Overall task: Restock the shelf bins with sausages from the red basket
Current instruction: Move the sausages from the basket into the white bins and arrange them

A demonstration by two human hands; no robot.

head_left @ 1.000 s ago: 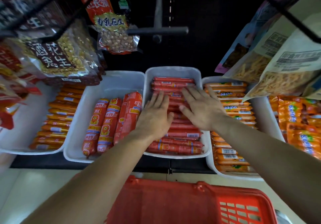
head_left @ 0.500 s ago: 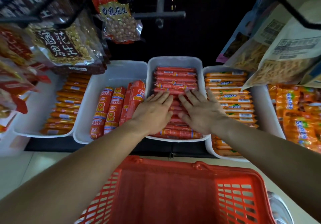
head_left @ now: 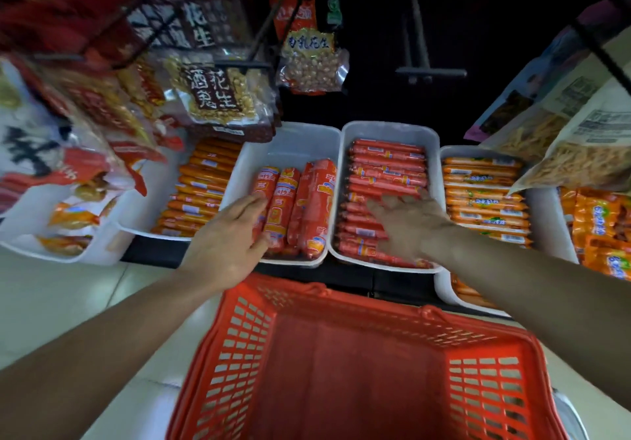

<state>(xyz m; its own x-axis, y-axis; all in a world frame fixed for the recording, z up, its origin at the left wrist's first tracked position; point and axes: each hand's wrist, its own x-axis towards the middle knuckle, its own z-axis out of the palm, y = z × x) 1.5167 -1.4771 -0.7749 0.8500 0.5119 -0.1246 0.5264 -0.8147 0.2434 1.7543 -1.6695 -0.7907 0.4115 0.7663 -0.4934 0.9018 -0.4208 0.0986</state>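
Note:
A red plastic basket (head_left: 362, 364) sits low in front of me; I see no sausages inside it. Ahead stands a row of white shelf bins. The centre bin (head_left: 389, 132) is packed with thin red sausages (head_left: 386, 166), and my right hand (head_left: 409, 224) lies flat on them with fingers spread. The bin to its left (head_left: 290, 142) holds thick red sausage sticks (head_left: 300, 207) in its near right half. My left hand (head_left: 228, 238) is open at that bin's front, fingers straight against the leftmost stick.
Further bins hold orange sausages on the left (head_left: 201, 186) and right (head_left: 485, 197). Bagged peanuts (head_left: 218, 94) and other snack bags (head_left: 563, 139) hang from pegs above the bins. A pale tiled floor lies on the left.
My left hand has left the centre bin and moved left to the thick sausage sticks. My right hand stays on the thin red sausages. The view has tilted down, showing more basket.

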